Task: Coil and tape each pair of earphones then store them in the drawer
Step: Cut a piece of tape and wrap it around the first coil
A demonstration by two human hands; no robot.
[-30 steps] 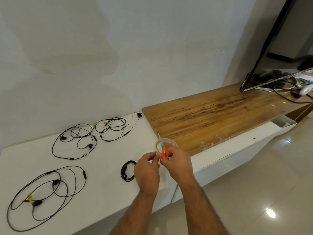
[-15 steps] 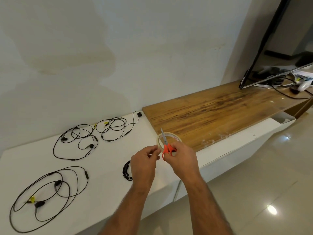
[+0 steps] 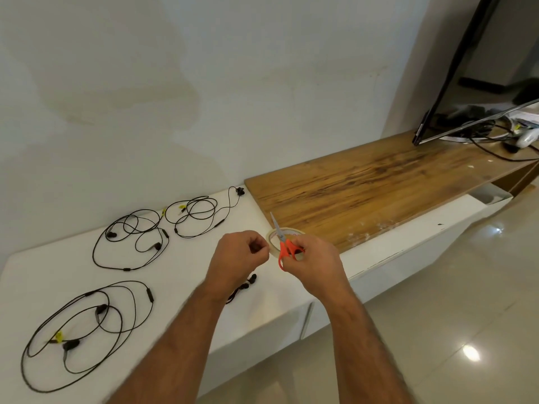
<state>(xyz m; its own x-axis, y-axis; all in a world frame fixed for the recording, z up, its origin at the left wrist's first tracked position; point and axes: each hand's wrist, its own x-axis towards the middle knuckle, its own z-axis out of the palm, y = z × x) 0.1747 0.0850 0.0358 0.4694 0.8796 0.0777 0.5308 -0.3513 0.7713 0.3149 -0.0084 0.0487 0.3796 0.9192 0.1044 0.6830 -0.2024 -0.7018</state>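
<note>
Head view: a white cabinet top meets a wooden slab. Right hand grips orange scissors over the tape roll. Left hand is curled; whether it pinches anything is unclear. Loose earphones lie at eight o'clock, a coiled pair beneath the left wrist.

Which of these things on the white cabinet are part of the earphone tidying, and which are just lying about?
Part of the job:
loose earphones and
coiled earphones
tape roll
orange scissors, gripped by the right hand
left hand, fingers pinched together

Just lying about:
television
its cables
wooden top
</note>
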